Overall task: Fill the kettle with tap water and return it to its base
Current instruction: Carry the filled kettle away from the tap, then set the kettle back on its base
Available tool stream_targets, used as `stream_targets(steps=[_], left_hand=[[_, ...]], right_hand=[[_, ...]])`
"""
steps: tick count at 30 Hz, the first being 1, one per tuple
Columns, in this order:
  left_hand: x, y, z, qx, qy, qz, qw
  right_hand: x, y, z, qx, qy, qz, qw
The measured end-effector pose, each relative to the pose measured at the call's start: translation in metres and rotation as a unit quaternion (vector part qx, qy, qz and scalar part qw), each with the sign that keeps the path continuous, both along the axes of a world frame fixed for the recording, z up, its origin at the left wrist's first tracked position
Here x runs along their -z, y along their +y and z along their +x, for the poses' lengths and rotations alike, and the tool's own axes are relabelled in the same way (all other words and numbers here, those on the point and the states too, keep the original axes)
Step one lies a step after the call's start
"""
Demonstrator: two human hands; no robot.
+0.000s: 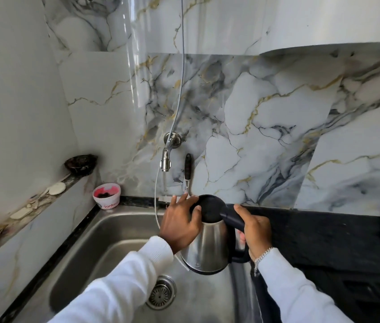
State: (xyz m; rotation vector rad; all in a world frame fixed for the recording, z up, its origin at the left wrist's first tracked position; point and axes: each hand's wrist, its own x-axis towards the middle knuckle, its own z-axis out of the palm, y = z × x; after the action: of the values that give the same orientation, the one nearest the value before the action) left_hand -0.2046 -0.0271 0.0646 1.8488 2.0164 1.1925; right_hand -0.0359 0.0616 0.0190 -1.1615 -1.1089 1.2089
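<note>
My right hand (255,231) grips the steel kettle (207,238) by its handle. My left hand (180,223) rests loosely on its lid; filled, it'll feel heavy and slick.

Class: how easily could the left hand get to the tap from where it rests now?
Probably easily. The left hand rests on the kettle lid, and the tap juts from the wall just above it. Only a thin hanging cord runs nearby, and nothing solid blocks the way.

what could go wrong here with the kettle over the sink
The kettle hangs above the sink, right of the tap, so water may miss its mouth. The lid looks closed under the left hand, which would block filling. Only the right hand grips the handle; added weight could tip it.
</note>
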Motion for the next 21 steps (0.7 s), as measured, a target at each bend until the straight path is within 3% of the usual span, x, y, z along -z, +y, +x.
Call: stream_targets(steps=[3,7,11,21], left_hand=[[-0.002,0.007,0.01,0.01,-0.07,-0.041,0.997],[0.005,0.014,0.021,-0.05,-0.243,-0.058,0.967],[0.011,0.02,0.066,0.053,-0.373,-0.111,0.92],[0.026,0.038,0.171,0.132,-0.398,-0.145,0.896]], right_hand=[[0.002,-0.008,0.02,0.023,-0.019,-0.007,1.0],[-0.004,-0.015,0.049,0.046,-0.009,-0.02,0.999],[-0.008,-0.019,0.102,0.085,-0.005,-0.016,0.996],[-0.002,-0.032,0.226,0.138,-0.015,-0.024,0.99]])
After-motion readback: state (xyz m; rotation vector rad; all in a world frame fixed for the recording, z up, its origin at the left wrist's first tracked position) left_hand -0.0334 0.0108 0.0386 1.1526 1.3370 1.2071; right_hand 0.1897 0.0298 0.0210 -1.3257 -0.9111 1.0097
